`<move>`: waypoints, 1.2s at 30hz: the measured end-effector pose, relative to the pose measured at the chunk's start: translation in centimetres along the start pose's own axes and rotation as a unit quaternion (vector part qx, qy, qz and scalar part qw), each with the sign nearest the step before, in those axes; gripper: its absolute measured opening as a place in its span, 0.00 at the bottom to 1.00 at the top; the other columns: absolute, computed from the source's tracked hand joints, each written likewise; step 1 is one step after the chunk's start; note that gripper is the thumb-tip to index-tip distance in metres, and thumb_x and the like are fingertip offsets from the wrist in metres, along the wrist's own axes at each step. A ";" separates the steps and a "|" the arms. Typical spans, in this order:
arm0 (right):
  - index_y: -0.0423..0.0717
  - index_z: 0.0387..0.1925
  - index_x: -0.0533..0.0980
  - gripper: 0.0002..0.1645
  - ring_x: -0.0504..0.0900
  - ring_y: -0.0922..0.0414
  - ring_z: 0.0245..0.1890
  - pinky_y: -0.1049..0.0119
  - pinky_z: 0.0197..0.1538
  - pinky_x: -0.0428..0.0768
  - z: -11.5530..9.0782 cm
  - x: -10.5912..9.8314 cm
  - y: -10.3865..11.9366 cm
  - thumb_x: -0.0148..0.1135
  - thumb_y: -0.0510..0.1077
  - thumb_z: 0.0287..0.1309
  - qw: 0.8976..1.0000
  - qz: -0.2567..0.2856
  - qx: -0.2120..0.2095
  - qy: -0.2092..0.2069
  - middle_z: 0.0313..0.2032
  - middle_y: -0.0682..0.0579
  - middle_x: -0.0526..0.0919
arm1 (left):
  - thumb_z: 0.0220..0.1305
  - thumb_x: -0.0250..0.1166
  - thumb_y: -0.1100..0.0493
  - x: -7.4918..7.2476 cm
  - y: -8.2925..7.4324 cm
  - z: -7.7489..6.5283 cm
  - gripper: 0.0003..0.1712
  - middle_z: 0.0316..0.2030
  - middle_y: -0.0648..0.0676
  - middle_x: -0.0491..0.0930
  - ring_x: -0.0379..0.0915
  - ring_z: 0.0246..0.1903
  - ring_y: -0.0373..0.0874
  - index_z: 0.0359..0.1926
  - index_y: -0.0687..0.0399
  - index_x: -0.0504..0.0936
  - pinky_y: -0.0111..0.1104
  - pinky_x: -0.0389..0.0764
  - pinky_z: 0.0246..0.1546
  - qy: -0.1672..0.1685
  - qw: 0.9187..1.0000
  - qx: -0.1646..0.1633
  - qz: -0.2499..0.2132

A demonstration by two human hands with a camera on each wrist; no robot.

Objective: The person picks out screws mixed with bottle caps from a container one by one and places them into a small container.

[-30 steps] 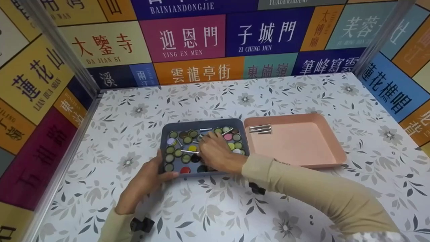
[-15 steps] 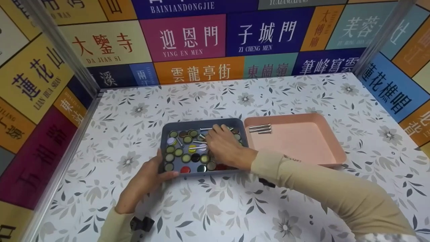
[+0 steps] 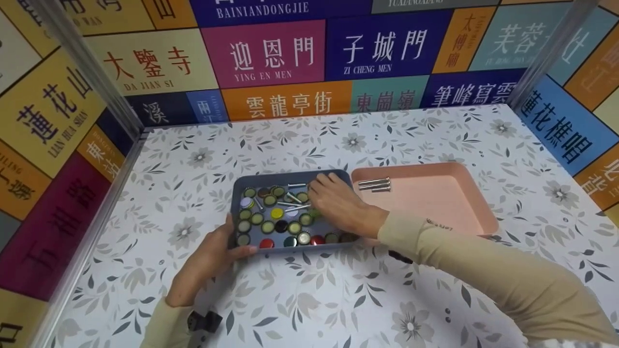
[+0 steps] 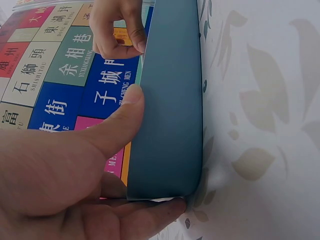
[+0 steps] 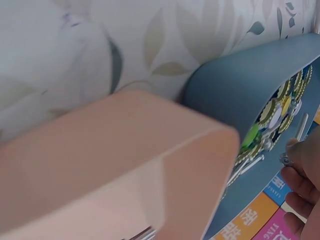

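Note:
My left hand [image 3: 213, 256] grips the near left corner of a blue-grey tray [image 3: 285, 180]. In the left wrist view its thumb [image 4: 125, 117] presses the rim while fingers lie along the short end. Bottle caps [image 3: 268, 226] are spread through this tray with several metal screws [image 3: 290, 205] among them. Over the tray's right part is my right hand [image 3: 338, 200], fingers bent downward. The right wrist view shows its fingertips pinching a screw [image 5: 285, 159] by the tray's far wall. From the head view, my right hand hides the caps beneath it.
A pink tray [image 3: 425, 203] stands against the blue-grey one on the right. Several screws [image 3: 374, 184] lie side by side at its left end. Both trays sit on a flower-patterned tabletop [image 3: 271, 145], with panels of coloured lettering [image 3: 271, 55] behind and at the sides.
My right hand has moved right across the blue-grey tray, uncovering caps and screws in the middle and covering those at the far right. My left hand has stayed at the corner.

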State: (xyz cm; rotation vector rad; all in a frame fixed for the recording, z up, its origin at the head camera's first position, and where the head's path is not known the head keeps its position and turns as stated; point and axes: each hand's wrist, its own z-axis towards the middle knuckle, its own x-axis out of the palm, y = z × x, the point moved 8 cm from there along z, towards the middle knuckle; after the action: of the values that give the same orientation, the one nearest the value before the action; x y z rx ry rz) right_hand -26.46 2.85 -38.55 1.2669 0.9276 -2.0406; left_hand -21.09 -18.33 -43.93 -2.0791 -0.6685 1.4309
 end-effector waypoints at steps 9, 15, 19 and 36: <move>0.39 0.38 0.82 0.12 0.75 0.49 0.41 0.58 0.44 0.74 -1.2 -0.3 -1.9 0.67 0.46 0.62 1.000 0.022 0.003 0.004 0.36 0.47 0.83 | 0.65 0.68 0.49 0.0 0.0 0.2 0.60 0.75 0.73 0.53 0.50 0.75 0.65 0.77 0.72 0.36 0.54 0.55 0.76 -0.005 1.000 -0.002 0.000; 0.39 0.38 0.82 0.11 0.76 0.48 0.42 0.56 0.44 0.74 -1.9 -0.4 -3.0 0.66 0.45 0.63 0.999 0.029 0.021 0.008 0.37 0.46 0.84 | 0.65 0.69 0.49 0.0 -0.1 0.2 0.61 0.75 0.74 0.52 0.50 0.75 0.66 0.77 0.72 0.36 0.54 0.56 0.75 -0.008 1.000 -0.001 0.004; 0.39 0.37 0.82 0.06 0.75 0.48 0.41 0.56 0.43 0.74 -2.3 -0.2 -3.3 0.65 0.39 0.61 0.999 0.025 0.017 0.009 0.37 0.46 0.83 | 0.65 0.69 0.49 0.1 0.0 0.2 0.61 0.75 0.74 0.52 0.50 0.75 0.66 0.77 0.72 0.36 0.54 0.55 0.76 -0.007 1.000 -0.003 0.004; 0.41 0.35 0.82 0.09 0.74 0.50 0.40 0.58 0.41 0.71 -4.4 -0.5 -5.3 0.66 0.44 0.63 0.998 0.058 0.015 0.000 0.36 0.48 0.83 | 0.64 0.69 0.48 0.0 -0.1 0.0 0.61 0.75 0.73 0.53 0.51 0.75 0.65 0.77 0.71 0.35 0.54 0.55 0.76 -0.002 1.000 -0.002 -0.005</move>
State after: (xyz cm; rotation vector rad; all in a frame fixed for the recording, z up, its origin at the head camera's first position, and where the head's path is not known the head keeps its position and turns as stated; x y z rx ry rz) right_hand -27.95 9.56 -38.10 1.3054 0.8081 -1.9711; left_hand -21.13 -18.23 -43.90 -2.0739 -0.6823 1.4307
